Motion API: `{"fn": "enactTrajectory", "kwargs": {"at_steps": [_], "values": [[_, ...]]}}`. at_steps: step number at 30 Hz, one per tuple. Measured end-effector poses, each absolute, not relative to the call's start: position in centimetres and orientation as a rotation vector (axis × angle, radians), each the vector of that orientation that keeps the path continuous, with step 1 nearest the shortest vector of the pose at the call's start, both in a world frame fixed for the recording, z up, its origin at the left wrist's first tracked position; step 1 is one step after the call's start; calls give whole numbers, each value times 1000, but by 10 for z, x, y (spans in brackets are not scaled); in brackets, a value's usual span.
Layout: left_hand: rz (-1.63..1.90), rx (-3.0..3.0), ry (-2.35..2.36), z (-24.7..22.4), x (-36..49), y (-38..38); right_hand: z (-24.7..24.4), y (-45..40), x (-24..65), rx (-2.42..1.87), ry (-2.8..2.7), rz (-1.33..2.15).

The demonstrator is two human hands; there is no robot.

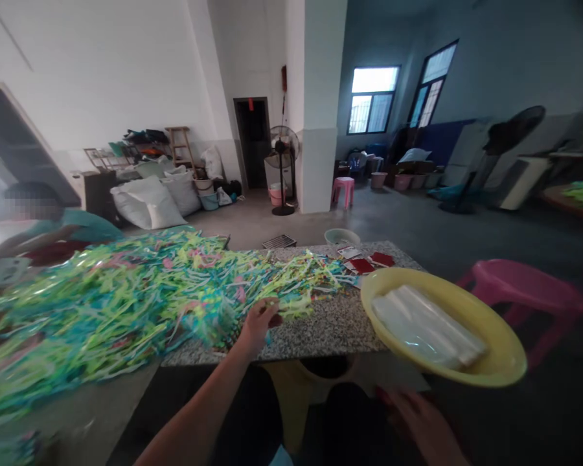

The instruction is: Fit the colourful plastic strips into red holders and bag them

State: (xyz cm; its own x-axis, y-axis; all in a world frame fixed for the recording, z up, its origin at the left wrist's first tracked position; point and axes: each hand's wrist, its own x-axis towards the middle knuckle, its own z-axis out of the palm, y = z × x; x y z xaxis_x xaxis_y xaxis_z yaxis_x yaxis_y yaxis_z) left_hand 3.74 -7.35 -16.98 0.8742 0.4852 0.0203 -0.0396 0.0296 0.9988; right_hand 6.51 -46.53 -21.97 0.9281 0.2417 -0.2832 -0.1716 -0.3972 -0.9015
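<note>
My left hand is over the near part of the speckled stone table, its fingers bent together beside a small bunch of yellow-green strips. What it pinches, if anything, is too small to make out. A large heap of green, yellow and blue strips spreads to the left, with a blue-green bundle close to that hand. Low on the right, below the table edge, my right hand is dark and blurred by motion, near my knee; its grip is unclear.
A yellow basin holding clear plastic bags rests at the table's right end. Red cards lie behind it. A pink stool stands at the right. Another person works at the far left.
</note>
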Motion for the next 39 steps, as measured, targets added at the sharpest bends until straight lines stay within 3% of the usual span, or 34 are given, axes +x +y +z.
{"fn": "enactTrajectory", "kwargs": {"at_steps": [4,7,11,15,20,23,28,34,39], "values": [[268,1607,248,-161,-50,-74,-167,-392,54,-1944,-442,331],[218,1774,195,-161,-110,-77,-144,-353,33,-1993,-776,545],[198,1866,263,-171,-166,-79,-158,-323,1,-1914,-1105,1101],[176,1883,328,-178,-192,-73,-185,-304,-16,-1903,-1254,1209],[255,1799,334,-190,-190,-32,-206,-278,-4,-1893,-1237,1188],[509,1854,638,-207,-170,13,-214,-265,15,-1890,-1031,1196],[573,2137,765,-227,-123,58,-226,-235,42,-1821,-713,978],[455,2221,781,-245,-102,43,-222,-189,45,-1857,-581,855],[475,2178,753,-259,-104,20,-211,-156,45,-2101,-837,710]]}}
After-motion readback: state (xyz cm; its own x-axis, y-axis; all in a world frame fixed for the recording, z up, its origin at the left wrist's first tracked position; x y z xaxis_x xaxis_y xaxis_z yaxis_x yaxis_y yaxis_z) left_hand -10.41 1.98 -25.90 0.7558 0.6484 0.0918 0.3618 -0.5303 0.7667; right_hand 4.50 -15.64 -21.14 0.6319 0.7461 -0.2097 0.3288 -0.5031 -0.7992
